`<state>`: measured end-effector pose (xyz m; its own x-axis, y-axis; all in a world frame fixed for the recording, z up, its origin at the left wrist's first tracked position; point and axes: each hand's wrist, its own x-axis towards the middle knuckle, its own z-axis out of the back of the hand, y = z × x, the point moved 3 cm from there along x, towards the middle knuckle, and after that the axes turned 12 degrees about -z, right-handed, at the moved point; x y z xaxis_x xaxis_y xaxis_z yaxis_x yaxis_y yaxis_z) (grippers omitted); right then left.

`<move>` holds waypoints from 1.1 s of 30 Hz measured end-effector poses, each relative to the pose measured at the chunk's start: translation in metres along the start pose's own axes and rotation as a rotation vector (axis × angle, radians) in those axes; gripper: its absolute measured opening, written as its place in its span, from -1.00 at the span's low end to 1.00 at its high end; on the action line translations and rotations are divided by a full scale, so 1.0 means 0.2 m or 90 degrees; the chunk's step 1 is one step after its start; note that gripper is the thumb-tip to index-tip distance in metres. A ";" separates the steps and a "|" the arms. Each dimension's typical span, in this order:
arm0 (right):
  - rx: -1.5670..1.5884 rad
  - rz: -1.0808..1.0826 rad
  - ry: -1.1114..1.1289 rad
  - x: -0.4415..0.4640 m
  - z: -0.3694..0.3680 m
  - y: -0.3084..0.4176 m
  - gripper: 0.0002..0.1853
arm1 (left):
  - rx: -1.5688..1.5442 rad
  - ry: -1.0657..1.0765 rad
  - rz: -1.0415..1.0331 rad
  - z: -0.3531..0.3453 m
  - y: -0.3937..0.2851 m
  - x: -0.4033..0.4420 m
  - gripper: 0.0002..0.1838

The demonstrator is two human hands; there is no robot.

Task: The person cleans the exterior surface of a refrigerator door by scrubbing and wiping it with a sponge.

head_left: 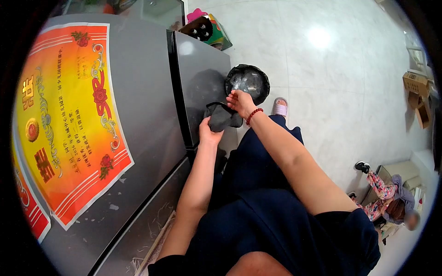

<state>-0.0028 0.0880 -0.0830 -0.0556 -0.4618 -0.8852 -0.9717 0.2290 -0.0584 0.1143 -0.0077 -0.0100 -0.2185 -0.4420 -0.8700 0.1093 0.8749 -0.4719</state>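
My left hand is closed on the lower left edge of a dark grey, soft pouch-like piece with a black rim; its exact kind is unclear. Just above and to the right of it, my right hand has its fingers drawn together in a pinch. Whatever those fingertips may hold is too small to make out. Under and beyond the right hand stands a round bin lined with a black plastic bag, with something shiny and clear inside. A red bead bracelet circles my right wrist.
A grey fridge with a red and yellow certificate fills the left side. A green box stands behind it. Cardboard boxes are at the far right. A person sits at lower right. My slippered foot is near the bin.
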 end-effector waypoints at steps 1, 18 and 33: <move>-0.004 0.000 -0.013 -0.01 0.01 0.01 -0.83 | -0.009 -0.001 0.004 0.00 0.01 0.00 -0.69; -0.155 0.047 0.016 -0.06 0.12 0.05 -0.66 | 0.039 -0.017 -0.008 0.00 0.04 0.00 -0.65; -0.170 -0.027 0.135 -0.17 0.04 -0.28 -0.63 | -0.046 -0.038 -0.032 0.08 0.07 -0.03 -0.64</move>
<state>0.0559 0.0979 -0.0543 -0.0328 -0.6403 -0.7674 -0.9984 -0.0142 0.0546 0.1329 0.0041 -0.0128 -0.1638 -0.4943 -0.8537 0.0295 0.8625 -0.5051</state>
